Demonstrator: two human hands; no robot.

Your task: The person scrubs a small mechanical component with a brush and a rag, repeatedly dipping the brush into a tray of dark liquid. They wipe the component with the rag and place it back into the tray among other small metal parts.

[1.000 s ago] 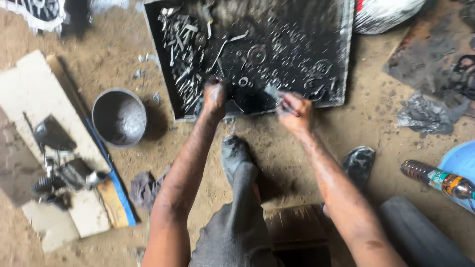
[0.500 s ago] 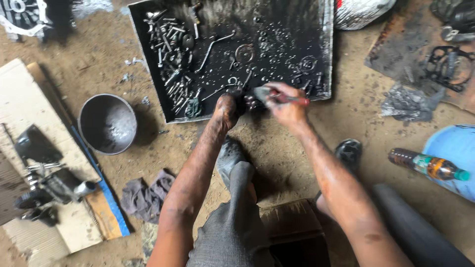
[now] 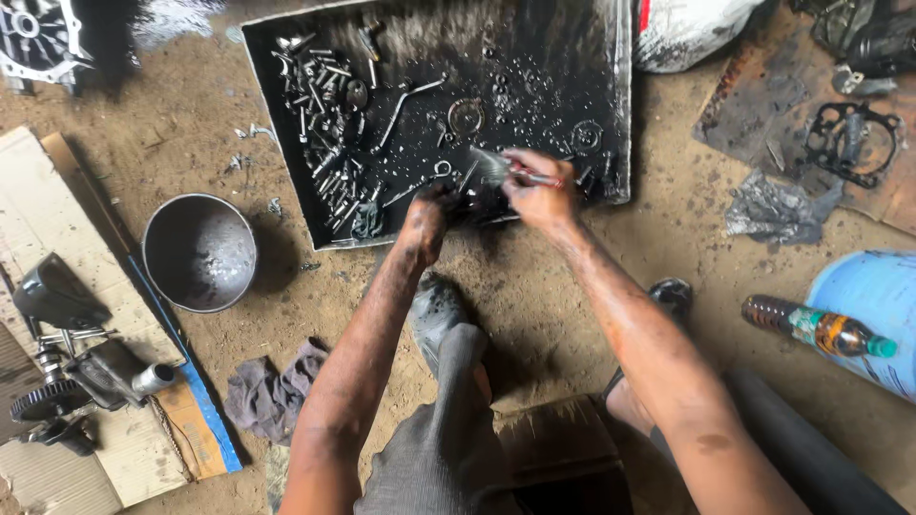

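While the left hand (image 3: 426, 217) clutches a black greasy part (image 3: 469, 202), right-hand fingers (image 3: 520, 181) grip a red-handled, grimy-bristled brush (image 3: 506, 170).

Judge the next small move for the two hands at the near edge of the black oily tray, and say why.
Probably another brush stroke. The right hand holds a small red-handled brush against a dark oily part gripped by the left hand, over the shallow black metal tray. The part looks dirty, though blur hides its details.

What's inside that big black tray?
The black tray holds oily bolts, a ring part and a long rod. The left hand and right hand cover its near edge.
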